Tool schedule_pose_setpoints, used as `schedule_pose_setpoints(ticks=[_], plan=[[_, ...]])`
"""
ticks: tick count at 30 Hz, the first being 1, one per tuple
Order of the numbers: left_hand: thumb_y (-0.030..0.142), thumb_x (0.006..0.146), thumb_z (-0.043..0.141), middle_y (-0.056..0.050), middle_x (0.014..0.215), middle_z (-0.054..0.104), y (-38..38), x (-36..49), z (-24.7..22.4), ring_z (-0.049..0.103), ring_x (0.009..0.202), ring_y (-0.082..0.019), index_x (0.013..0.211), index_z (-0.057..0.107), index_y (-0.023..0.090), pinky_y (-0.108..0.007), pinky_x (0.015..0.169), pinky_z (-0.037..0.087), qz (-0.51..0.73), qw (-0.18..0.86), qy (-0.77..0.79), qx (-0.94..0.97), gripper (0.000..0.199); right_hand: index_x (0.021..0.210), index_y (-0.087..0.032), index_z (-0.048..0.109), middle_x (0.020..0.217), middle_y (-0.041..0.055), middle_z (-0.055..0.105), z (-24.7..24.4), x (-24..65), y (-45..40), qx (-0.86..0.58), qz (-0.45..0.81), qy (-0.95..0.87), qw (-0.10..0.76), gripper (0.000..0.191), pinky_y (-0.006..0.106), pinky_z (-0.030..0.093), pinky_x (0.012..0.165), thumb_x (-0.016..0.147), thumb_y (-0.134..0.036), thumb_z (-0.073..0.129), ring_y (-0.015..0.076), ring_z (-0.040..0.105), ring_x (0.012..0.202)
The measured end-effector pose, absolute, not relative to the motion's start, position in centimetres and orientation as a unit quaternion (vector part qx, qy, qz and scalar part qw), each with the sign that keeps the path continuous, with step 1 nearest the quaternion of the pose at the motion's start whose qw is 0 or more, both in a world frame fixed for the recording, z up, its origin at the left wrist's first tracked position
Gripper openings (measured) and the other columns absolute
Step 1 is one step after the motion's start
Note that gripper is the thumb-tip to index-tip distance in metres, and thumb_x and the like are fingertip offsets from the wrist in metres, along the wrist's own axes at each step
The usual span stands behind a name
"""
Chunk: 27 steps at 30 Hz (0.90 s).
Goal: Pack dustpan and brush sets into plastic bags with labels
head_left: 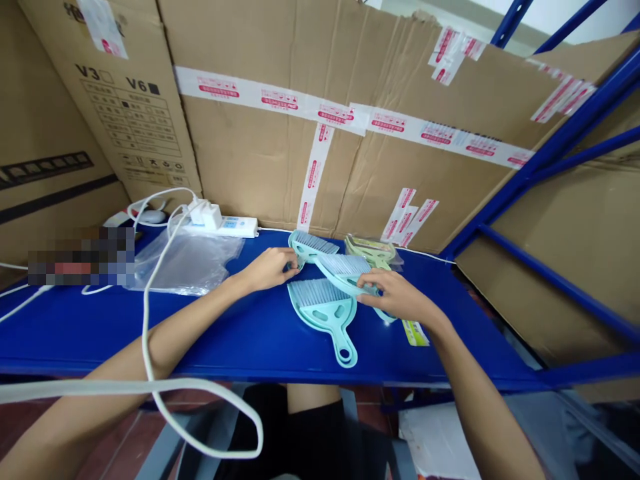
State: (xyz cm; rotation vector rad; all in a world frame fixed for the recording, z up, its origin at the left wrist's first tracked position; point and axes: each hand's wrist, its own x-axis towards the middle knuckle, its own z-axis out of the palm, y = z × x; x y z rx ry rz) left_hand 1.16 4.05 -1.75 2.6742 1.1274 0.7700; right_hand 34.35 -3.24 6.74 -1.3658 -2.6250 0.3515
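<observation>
Several small teal dustpans with matching brushes nested in them lie on the blue table. My left hand (274, 268), its fingers closed in a pinch, holds the handle end of the far-left dustpan and brush set (314, 245). The fingers of my right hand (393, 293) are bent over the edge of a second dustpan and brush set (345, 268), whose handle end passes under that hand. Nearest to me, a third dustpan and brush set (323, 307) lies flat with its handle towards me, touched by neither hand.
Behind my right hand lies a pale green set in clear wrapping (370, 250). A yellow-green label card (416, 333) lies near the right forearm. Clear plastic bags (193, 260) and a white power strip (240, 227) are at left. A white cable (147, 313) loops across my left arm.
</observation>
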Motion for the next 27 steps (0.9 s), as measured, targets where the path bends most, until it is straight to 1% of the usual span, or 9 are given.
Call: schedule_pose_setpoints(ticks=[4,7,9,13,16,20,22,24,27], plan=[[0.029,0.099,0.062,-0.005,0.095,0.074,3.4,1.4,-2.2,0.070,0.085,-0.021,0.087,0.070,0.020,-0.029,0.073,0.046,0.269,0.070,0.374,0.885,0.017,0.087,-0.021,0.064,0.083,-0.0029,0.060,5.8,33.7,-2.9,-0.489,0.125,-0.858,0.100,0.016,0.026,0.034,0.070,0.090,-0.035,0.069,0.0150,0.051,0.075],[0.031,0.100,0.064,-0.005,0.096,0.073,2.9,1.7,-2.3,0.070,0.085,-0.022,0.090,0.070,0.020,-0.029,0.072,0.046,0.270,0.062,0.365,0.889,0.016,0.088,-0.020,0.064,0.083,-0.0029,0.059,5.9,32.4,-2.0,-0.505,0.123,-0.844,0.131,0.017,0.026,0.032,0.067,0.090,-0.037,0.068,0.0140,0.048,0.072],[0.033,0.100,0.066,-0.005,0.097,0.072,2.7,1.8,-2.4,0.070,0.085,-0.022,0.091,0.070,0.020,-0.029,0.072,0.046,0.266,0.061,0.360,0.892,0.017,0.091,-0.020,0.066,0.085,-0.0023,0.062,6.2,31.3,-1.5,-0.525,0.113,-0.836,0.114,0.017,0.026,0.032,0.067,0.088,-0.036,0.070,0.0143,0.050,0.072],[0.035,0.096,0.072,-0.005,0.099,0.072,2.8,1.5,-2.3,0.070,0.086,-0.022,0.091,0.071,0.020,-0.029,0.074,0.046,0.256,0.069,0.346,0.900,0.016,0.096,-0.022,0.072,0.089,0.0017,0.070,7.2,28.8,-1.5,-0.572,0.068,-0.817,0.011,0.018,0.028,0.035,0.072,0.085,-0.036,0.076,0.0204,0.062,0.085],[0.037,0.095,0.074,-0.004,0.094,0.072,2.9,1.3,-2.0,0.068,0.078,-0.019,0.086,0.071,0.020,-0.028,0.070,0.045,0.273,0.096,0.336,0.896,0.020,0.100,-0.022,0.074,0.099,0.0082,0.076,8.1,26.7,-1.5,-0.604,0.044,-0.796,0.007,0.025,0.031,0.041,0.077,0.093,-0.046,0.071,0.0281,0.068,0.101],[0.036,0.099,0.065,-0.004,0.078,0.073,3.3,1.1,-1.6,0.066,0.070,-0.018,0.076,0.068,0.019,-0.027,0.065,0.044,0.357,0.164,0.384,0.835,0.028,0.108,-0.023,0.076,0.113,0.0130,0.079,8.5,22.8,0.3,-0.621,0.019,-0.782,0.054,0.032,0.033,0.047,0.085,0.100,-0.048,0.059,0.0318,0.071,0.115],[0.034,0.097,0.066,-0.003,0.068,0.072,3.5,1.1,-1.5,0.067,0.062,-0.017,0.074,0.067,0.019,-0.026,0.061,0.046,0.405,0.239,0.451,0.759,0.028,0.109,-0.022,0.078,0.116,0.0139,0.079,8.3,20.4,1.7,-0.616,0.022,-0.787,0.039,0.033,0.034,0.049,0.086,0.102,-0.045,0.055,0.0316,0.072,0.117],[0.033,0.095,0.069,-0.003,0.059,0.069,3.8,1.1,-1.7,0.067,0.055,-0.017,0.073,0.066,0.019,-0.025,0.056,0.049,0.434,0.323,0.502,0.675,0.026,0.114,-0.020,0.078,0.120,0.0166,0.079,7.9,18.3,2.8,-0.618,0.025,-0.785,0.017,0.034,0.034,0.052,0.086,0.099,-0.042,0.057,0.0324,0.073,0.117],[0.033,0.095,0.069,-0.004,0.063,0.071,4.2,1.2,-2.1,0.069,0.050,-0.018,0.075,0.062,0.018,-0.024,0.048,0.053,0.444,0.394,0.528,0.607,0.026,0.121,-0.017,0.077,0.125,0.0196,0.077,7.3,16.2,3.6,-0.616,0.022,-0.787,0.017,0.036,0.035,0.054,0.088,0.097,-0.038,0.061,0.0333,0.073,0.119]])
